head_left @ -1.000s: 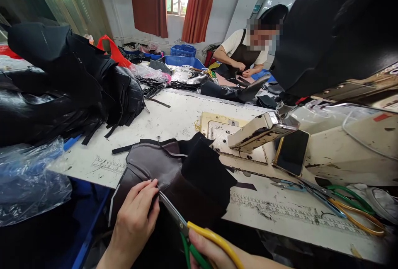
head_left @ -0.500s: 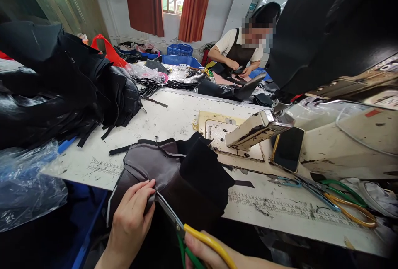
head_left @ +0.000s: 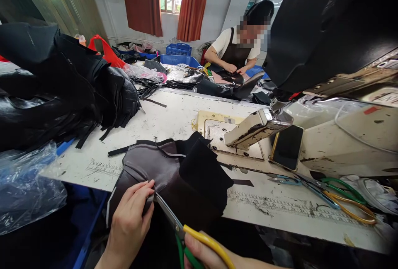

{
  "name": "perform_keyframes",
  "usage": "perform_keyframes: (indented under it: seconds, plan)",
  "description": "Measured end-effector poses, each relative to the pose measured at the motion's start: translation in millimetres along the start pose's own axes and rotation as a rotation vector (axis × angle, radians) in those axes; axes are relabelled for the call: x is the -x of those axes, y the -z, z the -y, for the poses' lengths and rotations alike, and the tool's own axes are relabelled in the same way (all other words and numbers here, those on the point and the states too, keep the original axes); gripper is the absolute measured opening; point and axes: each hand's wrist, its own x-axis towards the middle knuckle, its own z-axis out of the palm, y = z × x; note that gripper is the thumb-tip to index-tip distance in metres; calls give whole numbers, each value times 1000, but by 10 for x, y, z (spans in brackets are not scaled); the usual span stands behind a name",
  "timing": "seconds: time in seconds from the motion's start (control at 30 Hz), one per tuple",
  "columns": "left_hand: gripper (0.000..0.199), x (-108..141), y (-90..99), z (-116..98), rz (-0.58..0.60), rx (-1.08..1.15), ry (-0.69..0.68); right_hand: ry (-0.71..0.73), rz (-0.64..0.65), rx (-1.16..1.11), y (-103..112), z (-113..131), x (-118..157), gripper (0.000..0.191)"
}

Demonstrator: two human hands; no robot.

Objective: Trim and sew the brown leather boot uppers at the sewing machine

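A dark brown leather piece (head_left: 152, 163) with black backing lies over the front edge of the white table. My left hand (head_left: 132, 215) is closed on its edge, pinching a fold between thumb and fingers. In my right hand (head_left: 202, 252) is a pair of scissors (head_left: 177, 225) with one yellow and one green handle. Their blades point up and left, and the tips meet the leather just beside my left fingertips. Exactly how far the blades are apart I cannot tell. A black flap (head_left: 205, 173) of the piece is folded over at its right.
A sewing machine (head_left: 248, 132) stands right of centre, a phone (head_left: 286, 146) leaning on it. More scissors (head_left: 345, 202) lie at the right. Black leather pieces (head_left: 68, 82) are heaped at the left, above a plastic bag (head_left: 31, 186). Across the table, a person (head_left: 239, 53) handles dark pieces.
My hands, the leather and the scissors hold almost the same position. The view has shifted slightly. The co-worker's hands have come closer together.
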Motion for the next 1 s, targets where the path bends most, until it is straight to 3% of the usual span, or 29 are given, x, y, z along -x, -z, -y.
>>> perform_keyframes:
  seconds: [0.23,0.4,0.57,0.7,0.9,1.0]
  plan:
    - [23,-10,-10,2,6,8,-7,117,-12,57,-2,63,-8,80]
    - [22,12,-7,11,16,19,-4,3,6,-84,4,-43,-58,84]
    - [19,4,1,6,16,19,-20,-217,303,-471,136,-73,-90,91]
    - [17,-17,7,-6,6,21,-33,-248,437,-631,227,-45,-74,92]
    - [17,-17,8,-5,18,30,-23,-212,176,-310,157,-129,-77,87]
    - [17,-17,3,6,11,23,-30,-191,126,-226,95,-94,-75,89]
